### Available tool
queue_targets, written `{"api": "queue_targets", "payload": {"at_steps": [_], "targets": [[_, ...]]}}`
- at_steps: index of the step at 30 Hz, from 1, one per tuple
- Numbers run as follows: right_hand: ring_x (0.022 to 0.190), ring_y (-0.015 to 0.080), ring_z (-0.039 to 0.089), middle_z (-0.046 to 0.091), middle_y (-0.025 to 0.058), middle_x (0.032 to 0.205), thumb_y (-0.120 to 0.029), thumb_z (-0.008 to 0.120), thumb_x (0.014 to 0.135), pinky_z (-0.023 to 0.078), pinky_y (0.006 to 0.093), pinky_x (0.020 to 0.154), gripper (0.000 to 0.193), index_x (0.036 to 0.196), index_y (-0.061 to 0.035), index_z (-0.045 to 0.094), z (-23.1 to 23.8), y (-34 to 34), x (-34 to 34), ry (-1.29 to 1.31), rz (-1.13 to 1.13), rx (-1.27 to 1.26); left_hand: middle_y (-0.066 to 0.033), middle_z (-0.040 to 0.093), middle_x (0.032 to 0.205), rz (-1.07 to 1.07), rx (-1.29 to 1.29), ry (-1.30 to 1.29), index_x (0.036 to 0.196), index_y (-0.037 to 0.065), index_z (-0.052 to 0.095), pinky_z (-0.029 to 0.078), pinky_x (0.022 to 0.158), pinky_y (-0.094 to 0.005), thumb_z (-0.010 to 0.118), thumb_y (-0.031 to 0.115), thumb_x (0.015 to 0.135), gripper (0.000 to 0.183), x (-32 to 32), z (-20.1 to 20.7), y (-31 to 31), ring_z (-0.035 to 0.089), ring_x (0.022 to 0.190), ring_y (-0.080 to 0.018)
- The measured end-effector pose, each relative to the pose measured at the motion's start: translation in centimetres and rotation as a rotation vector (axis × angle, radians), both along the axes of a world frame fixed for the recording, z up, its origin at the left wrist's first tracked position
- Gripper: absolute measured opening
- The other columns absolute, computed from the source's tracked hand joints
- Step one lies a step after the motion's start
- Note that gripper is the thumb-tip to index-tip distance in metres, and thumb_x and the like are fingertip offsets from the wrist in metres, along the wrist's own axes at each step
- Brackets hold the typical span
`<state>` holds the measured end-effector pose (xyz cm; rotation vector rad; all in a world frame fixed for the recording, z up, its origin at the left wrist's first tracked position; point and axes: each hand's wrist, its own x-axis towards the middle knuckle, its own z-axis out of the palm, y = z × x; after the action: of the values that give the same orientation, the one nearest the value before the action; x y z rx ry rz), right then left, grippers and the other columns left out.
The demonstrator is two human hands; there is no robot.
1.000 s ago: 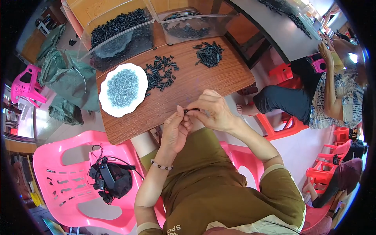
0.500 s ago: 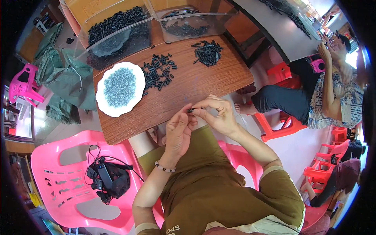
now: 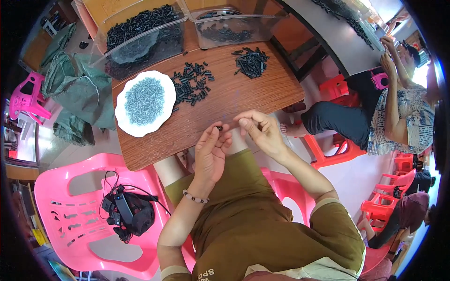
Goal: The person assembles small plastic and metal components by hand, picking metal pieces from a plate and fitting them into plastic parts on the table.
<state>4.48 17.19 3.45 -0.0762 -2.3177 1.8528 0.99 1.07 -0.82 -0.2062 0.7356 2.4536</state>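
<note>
My left hand (image 3: 212,152) pinches a small black cylindrical piece (image 3: 219,128) between thumb and forefinger, just off the near edge of the wooden table (image 3: 211,110). To its right, my right hand (image 3: 263,133) has thumb and forefinger pressed together; whatever is between them is too small to make out. A white scalloped plate (image 3: 123,122) full of small clear pieces stands at the table's left. Beside it lies a loose spread of short black pieces (image 3: 192,86). Farther right is a pile of longer black pieces (image 3: 251,62).
Two clear plastic bins (image 3: 145,47) with black pieces stand along the table's far edge. A pink chair (image 3: 61,192) at my left carries a black bag with cables (image 3: 136,213). Another person (image 3: 393,110) sits at a grey table (image 3: 323,28) on the right.
My hands have come apart; the black piece stays in my left fingers. My right hand has moved slightly right and up from it.
</note>
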Motion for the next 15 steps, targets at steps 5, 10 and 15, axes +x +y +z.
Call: {"api": "queue_targets", "payload": {"at_steps": [5, 10, 15], "targets": [[0.062, 0.0063, 0.052, 0.059, 0.0002, 0.078, -0.020, 0.051, 0.098, 0.043, 0.0196, 0.057, 0.025, 0.110, -0.0017, 0.062, 0.0, 1.3, 0.0, -0.129, 0.001, -0.167, -0.0043, 0.063, 0.094, -0.013, 0.046, -0.007, 0.115, 0.002, 0.055, 0.052, 0.073, -0.0242, 0.057, 0.016, 0.094, 0.026, -0.2, 0.0, -0.2, 0.061, 0.081, -0.0113], [0.071, 0.0093, 0.057, 0.065, 0.0052, 0.087, -0.018, 0.050, 0.098, 0.049, 0.0234, 0.068, 0.027, 0.113, 0.0017, 0.059, 0.5, 1.4, -0.1, -0.117, 0.043, -0.375, -0.0032, 0.062, 0.091, -0.042, 0.054, -0.021, 0.115, 0.002, 0.056, 0.052, 0.069, -0.0238, 0.058, 0.018, 0.093, 0.028, -0.4, 0.2, -0.4, 0.059, 0.078, -0.0089], [0.081, 0.0115, 0.062, 0.067, 0.0115, 0.098, -0.015, 0.053, 0.096, 0.051, 0.0258, 0.076, 0.024, 0.112, 0.0023, 0.059, 1.1, 1.6, 0.3, -0.108, 0.061, -0.356, -0.0045, 0.063, 0.093, -0.038, 0.082, -0.018, 0.114, 0.001, 0.056, 0.051, 0.069, -0.0228, 0.059, 0.018, 0.093, 0.027, -0.4, 0.2, -0.3, 0.059, 0.077, -0.0095]]}}
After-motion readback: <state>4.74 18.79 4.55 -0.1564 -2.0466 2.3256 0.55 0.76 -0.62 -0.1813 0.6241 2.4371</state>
